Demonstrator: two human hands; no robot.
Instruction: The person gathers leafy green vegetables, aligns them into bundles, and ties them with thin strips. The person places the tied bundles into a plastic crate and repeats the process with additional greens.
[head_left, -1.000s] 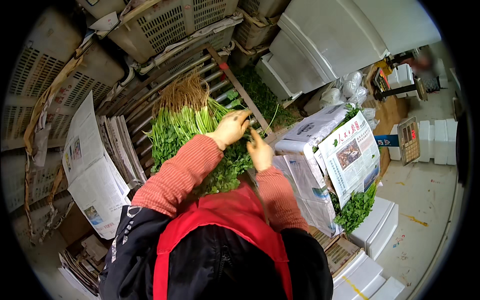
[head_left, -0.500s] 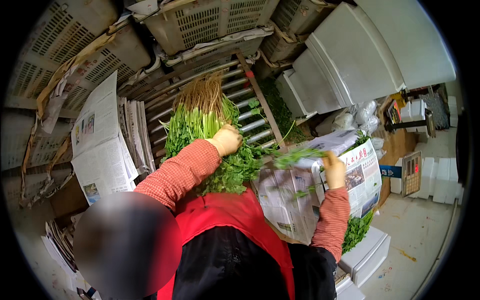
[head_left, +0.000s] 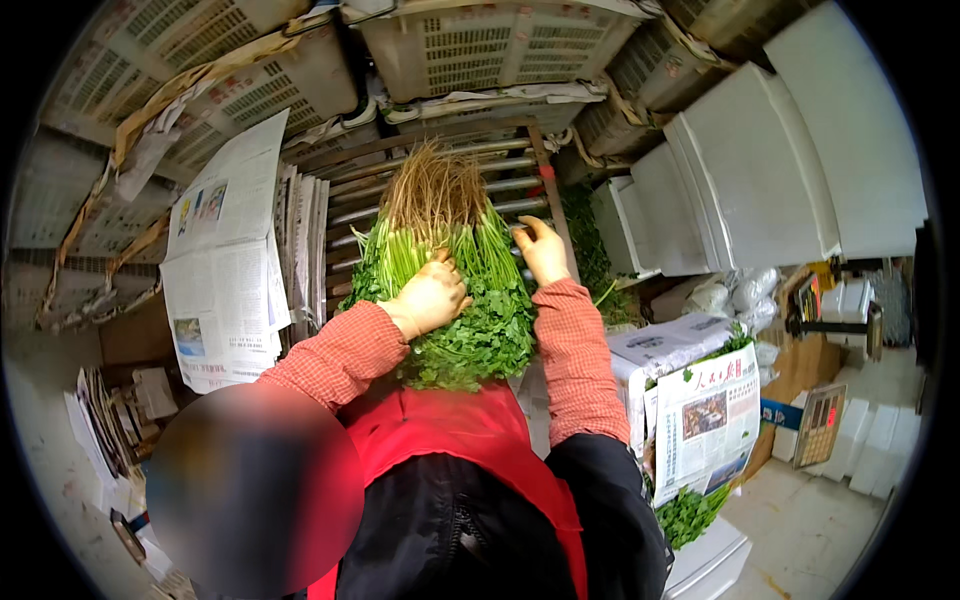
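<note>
A wide bunch of leafy green herbs, with pale stems and long brown roots, lies on a metal slatted rack. My left hand rests low on the middle of the bunch, its fingers curled round some stems. At the bunch's upper right edge is my right hand, fingers bent and apart, touching or just beside the stems, holding nothing that I can see. Newspaper sheets stand left of the rack. A newspaper-wrapped bundle with greens poking out sits to the right.
Plastic crates line the back and left. White foam boxes are stacked at upper right, above white bags. A scale with a keypad is at far right. More greens lie right of the rack.
My right hand swung rightward with loose sprigs, then came back left to the bunch, without visible sprigs. My left hand moved down and left onto the stems. The whole view has shifted.
</note>
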